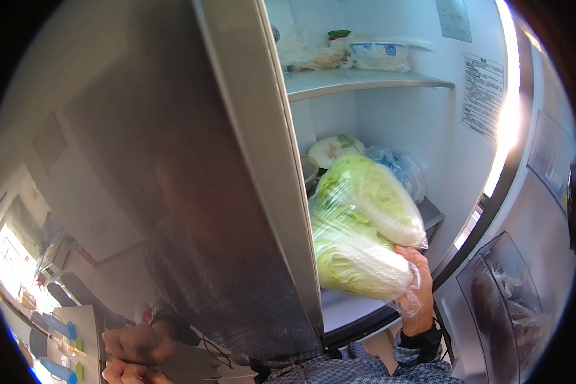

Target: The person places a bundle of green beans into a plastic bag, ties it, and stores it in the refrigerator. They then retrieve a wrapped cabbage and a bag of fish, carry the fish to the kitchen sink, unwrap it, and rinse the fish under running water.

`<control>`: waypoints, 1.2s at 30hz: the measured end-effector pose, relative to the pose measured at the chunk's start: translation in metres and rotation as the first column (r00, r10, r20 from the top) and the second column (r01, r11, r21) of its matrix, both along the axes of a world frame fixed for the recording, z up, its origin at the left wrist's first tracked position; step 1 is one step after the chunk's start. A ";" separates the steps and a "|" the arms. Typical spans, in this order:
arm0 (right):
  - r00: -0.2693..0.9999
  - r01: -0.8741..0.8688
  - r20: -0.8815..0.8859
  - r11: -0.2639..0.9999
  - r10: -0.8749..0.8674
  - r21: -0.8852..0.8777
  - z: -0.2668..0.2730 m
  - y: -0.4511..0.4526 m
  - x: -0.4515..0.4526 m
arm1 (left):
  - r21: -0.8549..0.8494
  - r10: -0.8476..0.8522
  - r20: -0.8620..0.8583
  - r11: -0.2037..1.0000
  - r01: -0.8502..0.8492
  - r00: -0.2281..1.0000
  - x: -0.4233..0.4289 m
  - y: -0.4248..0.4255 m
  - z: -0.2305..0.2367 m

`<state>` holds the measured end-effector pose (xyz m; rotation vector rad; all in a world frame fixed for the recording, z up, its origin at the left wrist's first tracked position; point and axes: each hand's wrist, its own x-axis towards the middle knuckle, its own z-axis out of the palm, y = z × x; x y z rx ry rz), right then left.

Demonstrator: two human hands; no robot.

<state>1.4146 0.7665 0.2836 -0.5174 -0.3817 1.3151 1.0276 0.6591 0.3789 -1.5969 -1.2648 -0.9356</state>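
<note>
My right hand (416, 276) grips the root end of a napa cabbage (360, 271) wrapped in clear plastic film, just inside the open refrigerator. Against it, further in, lies a second wrapped napa cabbage (389, 204); its white base is by my fingers. The half-opened side leaves both cabbages partly covered on the left by the closed glossy refrigerator door (211, 192). At the bottom edge, my left hand (134, 373) has curled fingers close to that door, which mirrors them. The picture cuts this hand off, so whether it holds anything is unclear.
Behind the cabbages are a pale round lid or plate (337, 150) and a bluish plastic bag (401, 170). A glass shelf (365, 81) above bears a blue-patterned bowl (379, 54) and bagged food. To the right, the open door (513, 211) has a clear bin (499, 293) with bagged items.
</note>
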 end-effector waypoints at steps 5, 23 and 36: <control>0.982 -0.185 -0.023 0.982 0.186 0.024 0.007 0.024 -0.003 | -0.001 0.037 -0.026 0.999 -0.037 0.999 -0.004 0.000 0.001; 0.930 -0.227 0.245 0.953 0.273 -0.200 0.029 0.088 -0.008 | 0.171 -0.365 -0.005 0.917 0.360 0.931 -0.018 0.037 -0.004; 0.064 0.143 0.996 0.988 0.054 -0.063 0.027 0.109 0.030 | 0.062 -0.482 -0.016 0.874 0.482 0.876 -0.011 0.039 0.014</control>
